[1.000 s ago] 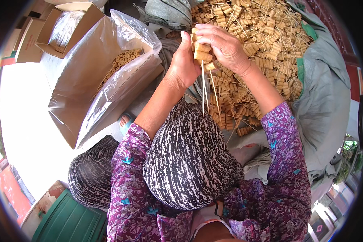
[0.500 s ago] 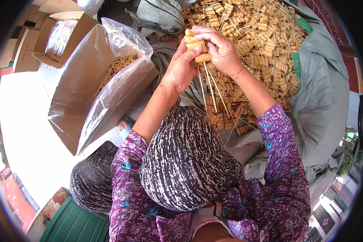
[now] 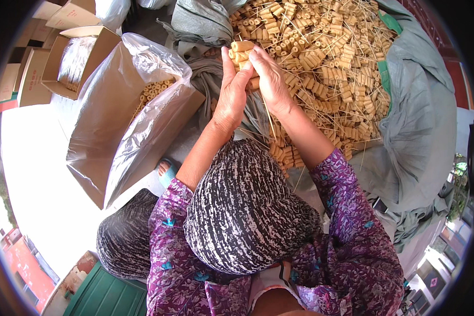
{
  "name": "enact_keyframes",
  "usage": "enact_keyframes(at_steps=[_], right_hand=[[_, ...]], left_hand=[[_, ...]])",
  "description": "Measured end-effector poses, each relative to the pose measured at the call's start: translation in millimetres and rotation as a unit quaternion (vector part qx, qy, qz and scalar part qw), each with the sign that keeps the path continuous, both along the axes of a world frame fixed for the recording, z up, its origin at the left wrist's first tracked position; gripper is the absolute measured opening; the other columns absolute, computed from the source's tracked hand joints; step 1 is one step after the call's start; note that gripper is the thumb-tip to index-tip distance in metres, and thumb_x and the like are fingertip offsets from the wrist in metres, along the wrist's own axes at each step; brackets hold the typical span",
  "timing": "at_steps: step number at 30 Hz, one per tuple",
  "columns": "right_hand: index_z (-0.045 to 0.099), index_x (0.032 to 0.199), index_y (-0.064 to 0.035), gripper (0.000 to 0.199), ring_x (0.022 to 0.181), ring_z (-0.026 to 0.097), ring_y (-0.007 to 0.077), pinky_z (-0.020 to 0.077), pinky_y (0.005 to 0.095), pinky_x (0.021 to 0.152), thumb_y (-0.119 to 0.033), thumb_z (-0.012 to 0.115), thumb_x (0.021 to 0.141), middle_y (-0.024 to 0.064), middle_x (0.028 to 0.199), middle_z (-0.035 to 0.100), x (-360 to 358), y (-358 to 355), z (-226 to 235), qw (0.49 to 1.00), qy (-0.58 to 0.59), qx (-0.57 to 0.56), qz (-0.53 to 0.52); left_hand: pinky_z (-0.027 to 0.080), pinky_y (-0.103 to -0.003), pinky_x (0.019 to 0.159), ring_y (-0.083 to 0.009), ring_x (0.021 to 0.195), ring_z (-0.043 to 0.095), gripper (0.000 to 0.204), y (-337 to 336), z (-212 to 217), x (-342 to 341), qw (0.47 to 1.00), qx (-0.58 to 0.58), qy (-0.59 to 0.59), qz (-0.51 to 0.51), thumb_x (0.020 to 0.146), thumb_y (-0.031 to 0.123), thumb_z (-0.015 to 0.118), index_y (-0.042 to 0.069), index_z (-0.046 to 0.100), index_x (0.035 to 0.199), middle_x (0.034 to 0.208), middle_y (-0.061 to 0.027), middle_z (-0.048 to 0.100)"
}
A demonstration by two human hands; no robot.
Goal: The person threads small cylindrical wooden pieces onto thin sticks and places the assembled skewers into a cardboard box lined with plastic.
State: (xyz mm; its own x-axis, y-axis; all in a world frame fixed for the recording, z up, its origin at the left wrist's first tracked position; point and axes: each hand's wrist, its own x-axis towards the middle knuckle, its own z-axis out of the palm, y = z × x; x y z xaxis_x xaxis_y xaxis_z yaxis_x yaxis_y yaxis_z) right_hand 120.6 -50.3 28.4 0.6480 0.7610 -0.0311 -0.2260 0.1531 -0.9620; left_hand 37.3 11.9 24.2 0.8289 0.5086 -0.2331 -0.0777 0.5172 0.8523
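Note:
Tan, hollow-ended food rolls on thin sticks (image 3: pixel 242 47) are pressed between my two hands, above the near left side of a big heap. My left hand (image 3: pixel 233 95) supports the bundle from the left, its thumb across the front. From the right, my right hand (image 3: pixel 270 79) closes over it with fingers nearly straight and together. Part of the bundle is hidden by the fingers, so how many skewers are held cannot be made out. One bare stick hangs below my palms. The heap of skewered rolls (image 3: pixel 334 63) spreads beyond and to the right.
On the left stands an open carton (image 3: pixel 97 152) lined with clear plastic, with rolls (image 3: pixel 157 89) inside. A smaller carton (image 3: pixel 50 66) holding a clear bag is behind it. Grey sheeting (image 3: pixel 421 95) surrounds the heap. My patterned knee (image 3: pixel 247 210) rises below my hands.
Both hands have shifted slightly left. My right fingers have moved from the bundle's top to lie along its side. The sticks that fanned out below are now mostly hidden.

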Motion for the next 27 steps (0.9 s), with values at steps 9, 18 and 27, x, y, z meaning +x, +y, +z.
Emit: enact_keyframes(at_steps=[9, 18, 27], right_hand=[[0.041, 0.139, 0.0037, 0.052, 0.119, 0.052, 0.0251, 0.0379, 0.0316, 0.102, -0.033, 0.044, 0.102, 0.0181, 0.127, 0.056, -20.4, 2.2, -26.0, 0.975, -0.189, -0.074, -0.093], [0.029, 0.144, 0.0082, 0.075, 0.133, 0.039, 0.0284, 0.0313, 0.0339, 0.109, -0.051, 0.041, 0.100, 0.0230, 0.143, 0.040, -22.2, -2.9, -22.3, 0.998, -0.055, 0.008, 0.005], [0.040, 0.144, -0.0180, 0.051, 0.142, 0.028, 0.0219, 0.0307, 0.0405, 0.114, -0.009, 0.051, 0.095, 0.0028, 0.155, 0.031, 137.1, -66.1, -46.8, 0.574, -0.545, -0.610, 0.020]], left_hand=[[0.033, -0.032, 0.110, -0.0217, 0.135, 0.037, 0.067, -2.6, -8.4, -0.7, 0.996, 0.060, -0.040, 0.052, 0.103, 0.039, 0.040, 0.011, 0.006, 0.154, 0.149, -0.0120, 0.032], [0.047, -0.029, 0.092, -0.0154, 0.109, 0.056, 0.048, -2.9, -17.2, -5.5, 0.990, 0.102, 0.004, 0.095, 0.100, 0.030, 0.050, 0.005, 0.037, 0.139, 0.123, -0.0088, 0.055], [0.054, -0.037, 0.079, -0.0229, 0.099, 0.063, 0.038, 1.0, -20.3, -8.5, 0.996, -0.046, -0.022, 0.078, 0.099, 0.031, 0.053, 0.009, 0.046, 0.129, 0.116, -0.0077, 0.058]])
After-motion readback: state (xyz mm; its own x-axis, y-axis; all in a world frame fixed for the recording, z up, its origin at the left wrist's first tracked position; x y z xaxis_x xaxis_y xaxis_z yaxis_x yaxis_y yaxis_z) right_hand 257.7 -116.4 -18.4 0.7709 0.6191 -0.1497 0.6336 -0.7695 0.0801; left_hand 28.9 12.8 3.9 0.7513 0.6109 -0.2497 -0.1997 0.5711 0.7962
